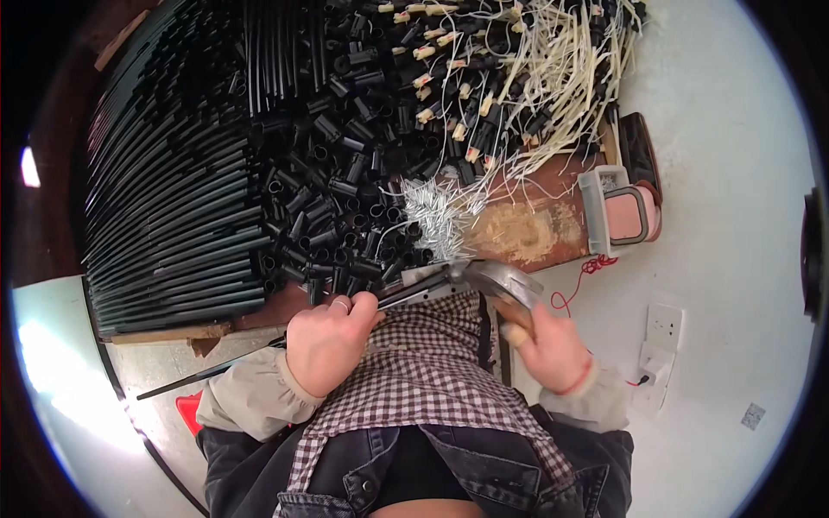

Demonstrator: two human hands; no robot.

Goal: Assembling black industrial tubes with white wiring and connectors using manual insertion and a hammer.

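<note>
My left hand (332, 341) is closed around a long thin black tube (199, 377). The tube slants from the lower left up to the bench's front edge. My right hand (553, 350) grips a hammer (503, 281) with a grey metal head and a wooden handle. The hammer head is at the tube's far end, and I cannot tell whether they touch. A short pale cylinder (421, 274) lies beside that end. Just beyond it is a heap of small silver pins (436, 220). Loose black plastic sleeves (324, 203) crowd the bench beyond my left hand.
Stacked black tubes (173, 220) fill the bench's left side. Black fittings with cream connectors and white wires (553, 60) pile up at the far right. A clear plastic bin (594, 216) and a pink container (623, 216) stand at the right edge, near a red cord (594, 265) and wall socket (665, 325).
</note>
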